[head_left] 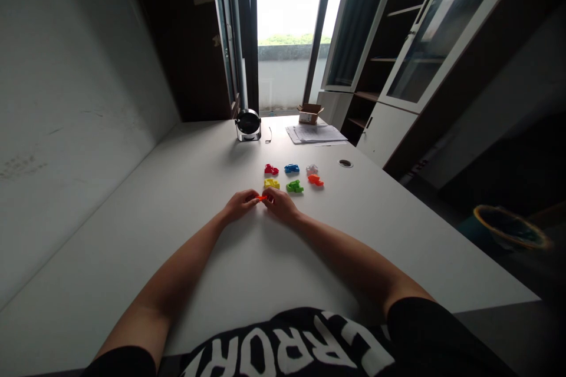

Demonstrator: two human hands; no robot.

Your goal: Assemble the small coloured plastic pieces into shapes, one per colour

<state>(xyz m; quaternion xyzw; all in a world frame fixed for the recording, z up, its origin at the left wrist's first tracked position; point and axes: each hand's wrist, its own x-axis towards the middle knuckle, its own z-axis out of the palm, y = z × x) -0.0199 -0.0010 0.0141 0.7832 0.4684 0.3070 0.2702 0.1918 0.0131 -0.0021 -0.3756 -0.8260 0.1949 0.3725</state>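
Observation:
Between my fingertips is a small orange plastic piece [262,197]. My left hand [241,205] pinches its left end, and my right hand [280,205] pinches its right end, low over the white table. Just beyond my hands lie small plastic pieces grouped by colour: red pieces [271,170], blue pieces [292,169] and whitish pieces [312,169] farther off. Nearer are yellow pieces [271,183], partly behind my right hand, green pieces [295,187] and orange pieces [315,180]. Their exact shapes are too small to make out.
The white table [212,171] meets a wall at the left. Toward its far end stand a round black device on a metal stand [248,125], a stack of papers [316,134] and an opened cardboard box [309,113]. A cable hole [345,163] sits to the right.

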